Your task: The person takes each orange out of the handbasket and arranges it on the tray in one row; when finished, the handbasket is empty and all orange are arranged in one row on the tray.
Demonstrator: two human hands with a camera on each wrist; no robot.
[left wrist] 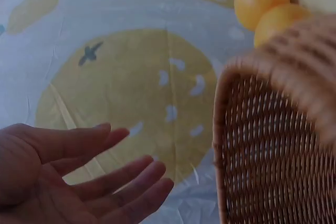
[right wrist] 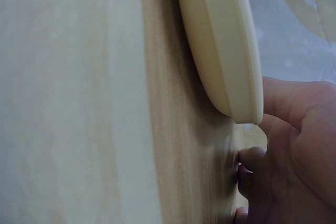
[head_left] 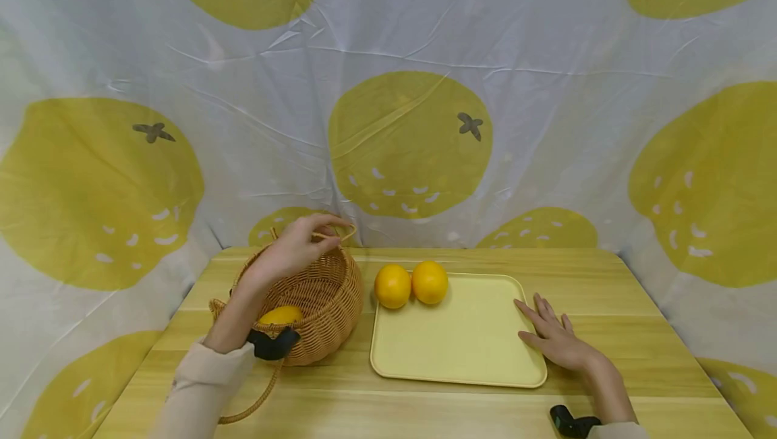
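Note:
Over the woven wicker basket [head_left: 336, 321] hangs my left hand [head_left: 297, 247], its fingers extended near the far rim. The left wrist view shows this hand [left wrist: 89, 171] holding nothing, with the basket [left wrist: 273, 145] to its right. A yellow fruit [head_left: 282, 315] lies inside the basket, partly hidden by the rim and forearm. At the right edge of the pale yellow tray [head_left: 461, 344] my right hand [head_left: 561, 341] has its fingers spread, thumb and a finger at the rim. In the right wrist view, other fingertips of the right hand [right wrist: 299, 145] are by the tabletop.
Two oranges [head_left: 429, 282] sit side by side at the tray's back left corner. A braided handle [head_left: 257, 402] of the basket lies on the wooden table [head_left: 340, 405] in front. A fruit-printed curtain [head_left: 540, 122] encloses the back and sides.

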